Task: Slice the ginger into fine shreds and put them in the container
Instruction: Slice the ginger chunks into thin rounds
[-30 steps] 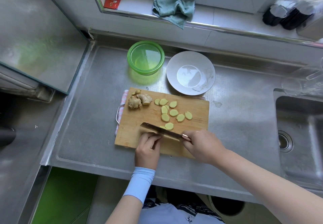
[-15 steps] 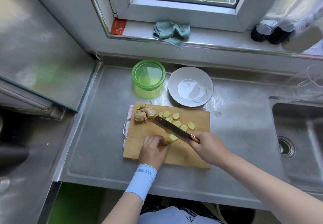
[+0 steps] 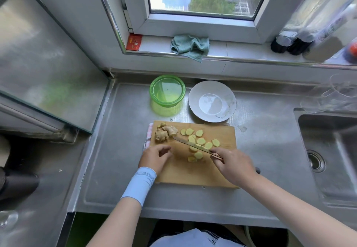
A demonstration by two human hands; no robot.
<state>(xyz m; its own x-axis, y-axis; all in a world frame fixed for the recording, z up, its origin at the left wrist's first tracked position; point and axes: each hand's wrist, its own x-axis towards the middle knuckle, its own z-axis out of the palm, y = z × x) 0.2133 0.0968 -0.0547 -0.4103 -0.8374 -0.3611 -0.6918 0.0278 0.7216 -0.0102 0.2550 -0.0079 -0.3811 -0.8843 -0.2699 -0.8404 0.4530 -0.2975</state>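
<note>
ginger (image 3: 166, 132) lay as a knobby root at the far left corner of the board (image 3: 193, 175), with slices (image 3: 201, 141) scattered to its right and toward the middle. the board's near edge sat close to the front lip of the counter (image 3: 119, 150). steel stretched left to a raised rim, and the sink (image 3: 328, 150) dropped away well to the right. the left hand (image 3: 154, 159) rested over the board's left edge, fingers loosely curled, holding nothing that showed. the right hand (image 3: 234, 164) gripped the handle of the knife (image 3: 191, 144), whose blade slanted over the slices, tip just beside the root. behind the board stood the green container (image 3: 167, 92) and a plate (image 3: 212, 101), side by side. a cloth (image 3: 190, 47) lay on the sill (image 3: 241, 51).
</note>
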